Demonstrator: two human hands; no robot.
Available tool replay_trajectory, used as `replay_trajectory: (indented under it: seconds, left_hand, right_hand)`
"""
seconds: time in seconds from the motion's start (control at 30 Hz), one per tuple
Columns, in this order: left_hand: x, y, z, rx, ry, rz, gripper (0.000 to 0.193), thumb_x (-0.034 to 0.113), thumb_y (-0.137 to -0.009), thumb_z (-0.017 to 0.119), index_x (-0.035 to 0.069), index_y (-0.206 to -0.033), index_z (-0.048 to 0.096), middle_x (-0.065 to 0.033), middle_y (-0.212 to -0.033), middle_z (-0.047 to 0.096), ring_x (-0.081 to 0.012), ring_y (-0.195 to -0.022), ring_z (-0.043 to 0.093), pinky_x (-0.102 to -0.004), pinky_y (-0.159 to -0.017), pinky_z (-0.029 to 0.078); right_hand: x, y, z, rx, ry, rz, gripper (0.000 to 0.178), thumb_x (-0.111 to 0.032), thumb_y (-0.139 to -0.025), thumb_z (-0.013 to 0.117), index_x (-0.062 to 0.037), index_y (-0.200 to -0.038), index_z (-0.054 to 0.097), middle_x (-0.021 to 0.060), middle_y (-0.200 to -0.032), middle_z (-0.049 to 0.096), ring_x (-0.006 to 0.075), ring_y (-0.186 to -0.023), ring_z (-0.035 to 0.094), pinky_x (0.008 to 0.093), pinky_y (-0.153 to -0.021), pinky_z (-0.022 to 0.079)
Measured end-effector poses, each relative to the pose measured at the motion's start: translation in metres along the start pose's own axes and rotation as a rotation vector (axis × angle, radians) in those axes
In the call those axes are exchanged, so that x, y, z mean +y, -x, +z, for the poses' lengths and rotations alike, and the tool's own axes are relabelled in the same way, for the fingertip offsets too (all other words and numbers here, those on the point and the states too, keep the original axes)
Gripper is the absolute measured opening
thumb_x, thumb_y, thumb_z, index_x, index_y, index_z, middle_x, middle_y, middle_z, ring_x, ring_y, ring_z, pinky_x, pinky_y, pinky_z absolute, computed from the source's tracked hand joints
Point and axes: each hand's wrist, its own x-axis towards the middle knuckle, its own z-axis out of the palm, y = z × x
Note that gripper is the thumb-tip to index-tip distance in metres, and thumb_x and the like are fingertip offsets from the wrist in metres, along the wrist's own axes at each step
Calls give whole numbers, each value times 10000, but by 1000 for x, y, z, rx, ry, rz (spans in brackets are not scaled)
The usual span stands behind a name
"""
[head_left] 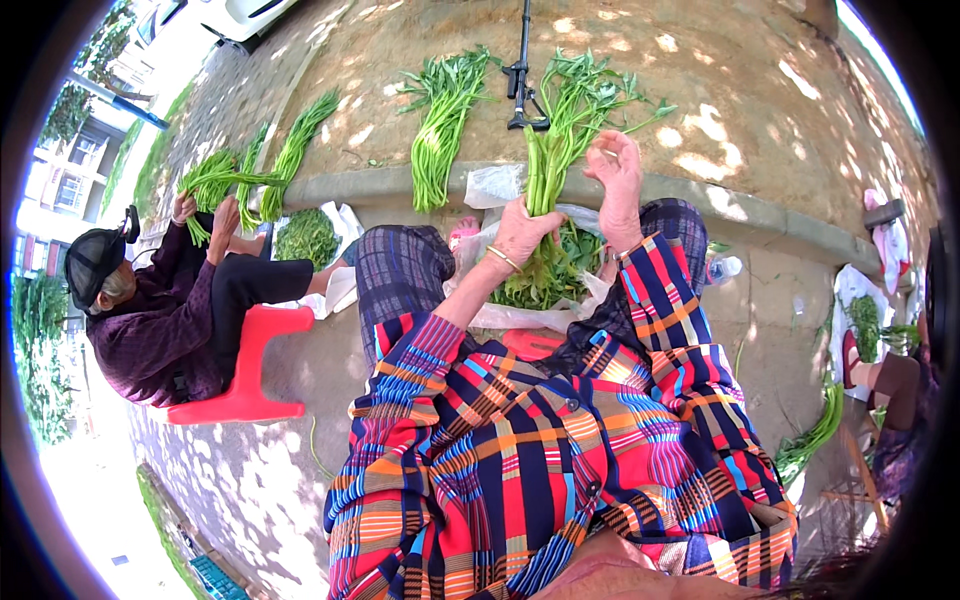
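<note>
My left hand (524, 232) is closed around the lower stems of a bunch of leafy green stem vegetables (556, 150), whose leaves point away from me. A bracelet circles that wrist. Just right of the bunch, my right hand (617, 192) is raised, palm inward, with bent, loosely parted fingers and nothing visible in them. Between my knees, below the left hand, a whitish plastic bag (500, 316) holds loose green leaves (545, 275). Another bunch of greens (440, 125) lies on the ground beyond, left of the held one.
A low curb (390, 187) crosses ahead, with a black stick-like stand (522, 80) beyond it. At left, a person (150, 320) on a red plastic stool (245, 375) handles greens. A plastic bottle (723, 268) is by my right knee. Another person's leg (885, 375) shows far right.
</note>
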Motion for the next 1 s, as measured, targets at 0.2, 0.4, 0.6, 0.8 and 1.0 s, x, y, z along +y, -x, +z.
replay_trajectory:
  seconds: [0.2,0.4,0.6,0.8,1.0]
  left_hand:
    - [24,-9,-13,98,-128,122,136,95,-717,634,8,-771,545,-21,-578,556,-92,-482,522,-225,-464,421]
    - [21,-2,-26,-108,-305,381,256,167,-752,624,16,-942,541,-10,-675,561,-86,-575,541,-238,-445,425]
    - [30,4,-8,-300,-158,215,299,208,-775,611,-2,-951,493,-38,-637,557,-119,-521,551,-240,-426,427]
    - [44,13,2,-426,-124,-42,248,96,-670,631,-3,-872,527,-75,-636,580,-147,-535,549,-272,-555,434]
    - [58,17,3,-521,162,17,404,54,-611,702,3,-962,510,-89,-735,620,-171,-714,609,-284,-671,468]
  right_hand:
    - [-45,37,1,-124,745,-645,507,-30,-600,664,-44,-1080,502,103,-1081,492,238,-1017,469,328,-848,405]
    - [-79,50,16,-744,1351,-1201,597,-69,-647,564,-298,-1188,455,-25,-1287,395,209,-1233,319,514,-1033,162]
    - [-81,14,21,-1120,1401,-1384,602,-142,-685,565,-316,-1232,383,28,-1156,482,212,-1180,396,569,-1024,141]
    - [-91,5,24,-1157,1459,-1450,331,-179,-726,499,-128,-1053,502,-28,-650,427,111,-623,478,258,-614,377]
    - [-130,-12,37,-1250,1521,-1525,78,-193,-724,521,-129,-769,511,-33,-621,450,102,-632,504,246,-576,364]
